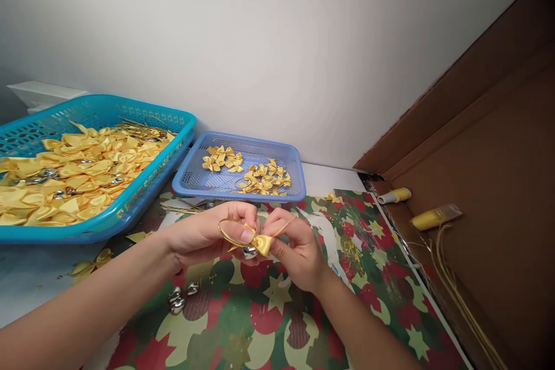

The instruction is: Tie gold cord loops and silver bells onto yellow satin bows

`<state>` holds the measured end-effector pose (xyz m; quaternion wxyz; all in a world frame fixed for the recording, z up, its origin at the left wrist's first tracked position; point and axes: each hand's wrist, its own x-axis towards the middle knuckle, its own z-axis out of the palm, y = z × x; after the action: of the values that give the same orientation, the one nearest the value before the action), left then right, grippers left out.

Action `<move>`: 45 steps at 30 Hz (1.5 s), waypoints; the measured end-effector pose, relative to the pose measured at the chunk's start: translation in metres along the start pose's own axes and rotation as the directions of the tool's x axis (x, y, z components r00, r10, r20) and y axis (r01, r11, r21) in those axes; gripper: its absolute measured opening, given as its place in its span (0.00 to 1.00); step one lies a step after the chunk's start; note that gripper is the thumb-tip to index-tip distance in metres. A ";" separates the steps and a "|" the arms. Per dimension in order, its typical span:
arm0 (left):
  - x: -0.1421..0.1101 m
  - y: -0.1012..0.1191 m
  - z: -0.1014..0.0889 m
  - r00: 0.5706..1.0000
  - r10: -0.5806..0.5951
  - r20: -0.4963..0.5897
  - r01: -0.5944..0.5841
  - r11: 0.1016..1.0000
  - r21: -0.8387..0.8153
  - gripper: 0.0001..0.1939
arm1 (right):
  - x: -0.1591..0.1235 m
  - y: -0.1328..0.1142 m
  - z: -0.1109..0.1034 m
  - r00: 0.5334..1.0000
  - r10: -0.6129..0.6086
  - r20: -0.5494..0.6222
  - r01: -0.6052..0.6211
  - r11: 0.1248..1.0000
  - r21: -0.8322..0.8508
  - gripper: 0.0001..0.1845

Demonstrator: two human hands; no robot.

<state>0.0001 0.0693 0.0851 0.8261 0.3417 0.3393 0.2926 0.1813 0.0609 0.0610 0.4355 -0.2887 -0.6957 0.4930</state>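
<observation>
Between my two hands is a yellow satin ribbon bow, with a silver jingle bell hanging just under it. My left hand pinches the bow's left side, and a loop of gold cord stands out over its fingers. On the other side my right hand is closed on the bow's right loop, with a thin strand running up across its fingers. Several loose silver bells lie on the patterned covering below my left wrist. The undersides of both hands' fingers are partly hidden.
A turquoise basket heaped with yellow bows stands at the left. Behind my hands sits a smaller blue basket with bows in two piles. Gold cords lie before it. A brown cardboard panel rises at the right, with yellow spools beside it.
</observation>
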 end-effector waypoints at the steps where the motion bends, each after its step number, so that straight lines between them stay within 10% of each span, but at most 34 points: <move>1: 0.000 0.000 0.001 1.000 -0.003 0.003 0.003 1.000 -0.008 0.15 | 0.001 0.003 0.000 1.000 -0.001 -0.013 0.001 1.000 -0.004 0.11; 10: 0.005 -0.007 0.011 0.978 0.083 -0.193 -0.100 0.991 -0.083 0.13 | 0.006 0.028 0.010 0.954 0.221 -0.204 -0.186 0.967 0.175 0.12; 18: 0.011 -0.015 0.015 0.908 0.108 -0.404 -0.180 0.973 -0.144 0.08 | 0.023 0.003 -0.026 0.780 0.562 -0.276 -0.150 0.596 0.789 0.07; 26: 0.003 -0.014 0.020 0.926 0.048 -0.374 -0.103 0.986 -0.128 0.11 | 0.023 -0.026 -0.094 0.780 0.383 -0.495 0.064 0.738 0.672 0.11; 40: -0.006 -0.014 0.029 0.960 -0.011 -0.279 -0.016 0.995 -0.097 0.08 | 0.023 0.003 -0.138 0.588 0.415 -0.694 0.038 0.843 0.537 0.08; 45: -0.005 -0.013 0.027 0.936 0.034 -0.350 -0.087 0.987 -0.137 0.08 | 0.022 -0.008 -0.120 0.696 0.186 -0.694 0.082 0.939 0.334 0.05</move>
<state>0.0207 0.0482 0.0919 0.7676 0.2320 0.4456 0.3981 0.2785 0.1285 0.0921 0.6999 -0.3981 -0.3668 0.4659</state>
